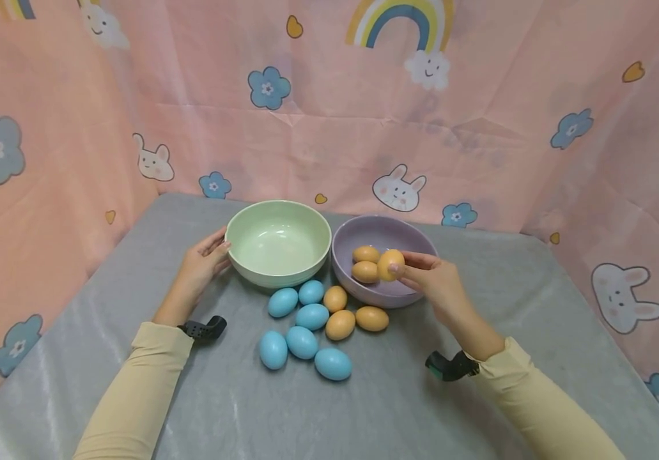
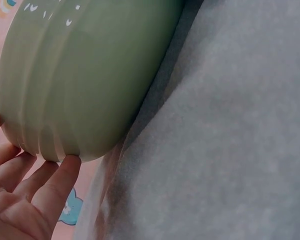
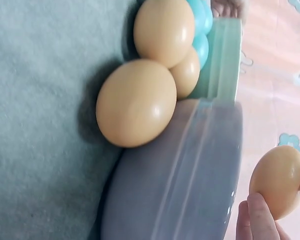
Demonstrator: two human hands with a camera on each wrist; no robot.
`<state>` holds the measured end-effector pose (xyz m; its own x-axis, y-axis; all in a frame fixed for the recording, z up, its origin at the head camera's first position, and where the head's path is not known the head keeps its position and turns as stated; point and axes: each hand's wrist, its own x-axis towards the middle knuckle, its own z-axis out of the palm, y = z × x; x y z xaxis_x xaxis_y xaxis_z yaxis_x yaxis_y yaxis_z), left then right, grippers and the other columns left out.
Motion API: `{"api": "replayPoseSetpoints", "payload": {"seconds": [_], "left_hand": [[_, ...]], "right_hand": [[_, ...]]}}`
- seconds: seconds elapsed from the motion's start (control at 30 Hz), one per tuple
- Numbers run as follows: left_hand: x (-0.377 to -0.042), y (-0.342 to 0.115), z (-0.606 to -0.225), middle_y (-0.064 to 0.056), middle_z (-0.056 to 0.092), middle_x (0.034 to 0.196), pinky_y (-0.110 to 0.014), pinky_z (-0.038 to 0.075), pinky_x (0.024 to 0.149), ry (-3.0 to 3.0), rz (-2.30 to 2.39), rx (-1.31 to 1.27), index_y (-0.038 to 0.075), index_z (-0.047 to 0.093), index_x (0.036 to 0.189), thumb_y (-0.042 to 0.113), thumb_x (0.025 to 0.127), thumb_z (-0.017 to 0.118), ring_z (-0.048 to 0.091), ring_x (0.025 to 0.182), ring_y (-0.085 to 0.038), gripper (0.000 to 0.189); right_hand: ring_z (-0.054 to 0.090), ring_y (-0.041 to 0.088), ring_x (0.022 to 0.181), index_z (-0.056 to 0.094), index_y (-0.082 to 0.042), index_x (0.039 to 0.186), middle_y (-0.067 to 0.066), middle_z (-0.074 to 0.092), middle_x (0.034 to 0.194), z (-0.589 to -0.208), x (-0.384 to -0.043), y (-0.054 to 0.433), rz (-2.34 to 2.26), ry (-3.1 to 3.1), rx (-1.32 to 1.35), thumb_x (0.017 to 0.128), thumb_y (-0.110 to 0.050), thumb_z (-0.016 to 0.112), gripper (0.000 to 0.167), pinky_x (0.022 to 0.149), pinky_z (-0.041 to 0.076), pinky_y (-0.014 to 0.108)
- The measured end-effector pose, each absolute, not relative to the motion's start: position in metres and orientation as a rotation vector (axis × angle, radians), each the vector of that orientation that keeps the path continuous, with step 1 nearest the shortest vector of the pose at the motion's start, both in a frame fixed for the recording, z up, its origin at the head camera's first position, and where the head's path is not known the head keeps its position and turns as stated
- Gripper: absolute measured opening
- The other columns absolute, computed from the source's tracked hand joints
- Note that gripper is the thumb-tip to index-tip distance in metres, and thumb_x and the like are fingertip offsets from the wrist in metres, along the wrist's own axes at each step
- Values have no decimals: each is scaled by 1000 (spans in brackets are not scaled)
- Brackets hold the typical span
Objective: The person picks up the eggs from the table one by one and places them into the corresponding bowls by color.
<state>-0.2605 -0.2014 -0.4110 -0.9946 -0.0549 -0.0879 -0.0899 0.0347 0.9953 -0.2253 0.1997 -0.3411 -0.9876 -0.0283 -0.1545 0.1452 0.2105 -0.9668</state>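
I have the right hand [image 1: 435,281] pinching a smooth, orange-tan, oval egg [image 1: 390,264] between thumb and fingers, over the round lavender bowl [image 1: 378,295]. The left hand's [image 1: 199,263] extended fingertips touch the outer wall of the glossy pale-green bowl [image 1: 279,246]. I see both rims just beside each other; grey cloth [image 1: 496,287] leaves me room rightward.

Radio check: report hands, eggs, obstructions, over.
Left hand touching green bowl. Right hand pinching orange egg above purple bowl. Two orange eggs inside, three eggs outside. Nothing seems in the way.
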Motion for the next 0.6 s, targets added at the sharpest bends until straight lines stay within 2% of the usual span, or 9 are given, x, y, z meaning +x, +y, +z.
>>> {"api": "replayPoseSetpoints", "payload": {"seconds": [0.17, 0.3, 0.4, 0.5, 0.6], "left_hand": [[-260, -202, -410, -5, 26, 165, -25, 48, 109, 2236, 2161, -165, 16, 27, 158, 25, 105, 50, 38, 146, -23, 58], [-260, -202, -410, -6, 27, 164, -24, 49, 108, 2238, 2165, -162, 15, 27, 158, 25, 105, 51, 39, 146, -24, 59], [-260, -202, -410, -6, 27, 164, -24, 49, 107, 2240, 2166, -155, 15, 28, 157, 26, 105, 51, 40, 145, -25, 59], [-259, -202, -410, -6, 29, 164, -24, 50, 107, 2236, 2170, -153, 15, 29, 157, 25, 104, 52, 42, 144, -25, 59], [-260, -201, -411, -6, 29, 164, -22, 50, 106, 2231, 2174, -144, 15, 29, 157, 25, 104, 52, 41, 145, -25, 59]], "right_hand": [[69, -5, 84, 52, 4, 141, -14, 66, 102, -342, -236, 201, -1917, 2315, 159, 89, -28, 76, 65, 86, 59, 16], [68, -6, 83, 52, 3, 141, 3, 65, 122, -342, -244, 200, -1921, 2322, 194, 89, -27, 75, 65, 87, 59, 18], [67, -8, 83, 50, 1, 143, 15, 56, 140, -342, -249, 200, -1874, 2349, 220, 91, -29, 73, 64, 90, 58, 18], [65, -8, 84, 48, -1, 145, 18, 50, 148, -343, -254, 201, -1829, 2366, 238, 92, -31, 72, 65, 95, 56, 20], [64, -8, 85, 48, -2, 146, 17, 49, 150, -344, -258, 202, -1795, 2387, 262, 92, -32, 71, 66, 97, 55, 22]]}}
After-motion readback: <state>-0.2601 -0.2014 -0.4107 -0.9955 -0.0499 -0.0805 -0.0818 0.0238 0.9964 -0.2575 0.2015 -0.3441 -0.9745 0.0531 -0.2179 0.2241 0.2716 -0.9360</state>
